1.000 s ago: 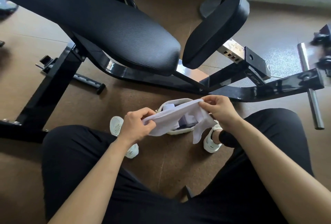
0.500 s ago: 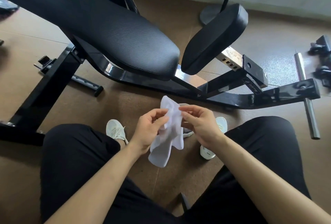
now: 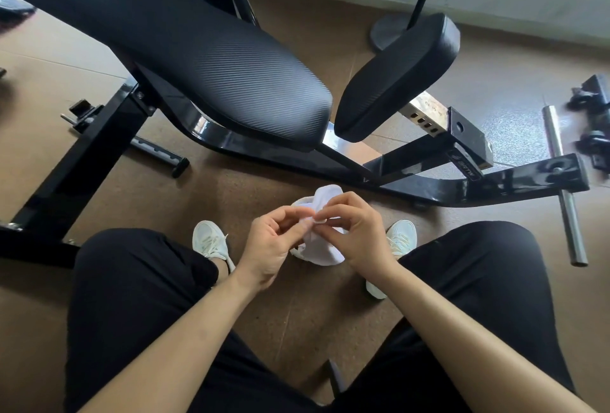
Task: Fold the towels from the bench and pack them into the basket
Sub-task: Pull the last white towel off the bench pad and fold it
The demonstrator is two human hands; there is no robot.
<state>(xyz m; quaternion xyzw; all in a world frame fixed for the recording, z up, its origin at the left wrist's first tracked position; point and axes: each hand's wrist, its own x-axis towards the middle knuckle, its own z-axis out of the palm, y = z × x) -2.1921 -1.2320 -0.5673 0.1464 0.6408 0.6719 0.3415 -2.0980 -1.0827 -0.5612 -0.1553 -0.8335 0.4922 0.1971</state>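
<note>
A small white towel (image 3: 325, 252) hangs bunched between my two hands, low over the floor between my feet. My left hand (image 3: 272, 246) pinches its upper edge from the left, and my right hand (image 3: 358, 237) pinches the same edge from the right, fingertips almost touching. The white basket (image 3: 302, 203) on the floor is mostly hidden behind the towel and my hands; only a bit of its rim shows. The black padded bench (image 3: 214, 66) stretches across the upper left with nothing lying on its visible pad.
The bench's black steel frame (image 3: 495, 188) runs along the floor just beyond the basket. A second pad (image 3: 399, 76) tilts up at right. A steel bar (image 3: 564, 181) and dumbbell handles (image 3: 594, 122) lie at far right. My white shoes (image 3: 211, 241) flank the basket.
The towel was stretched wide between my hands; both hands have since come together, folding it into a narrow hanging bundle that now covers the basket.
</note>
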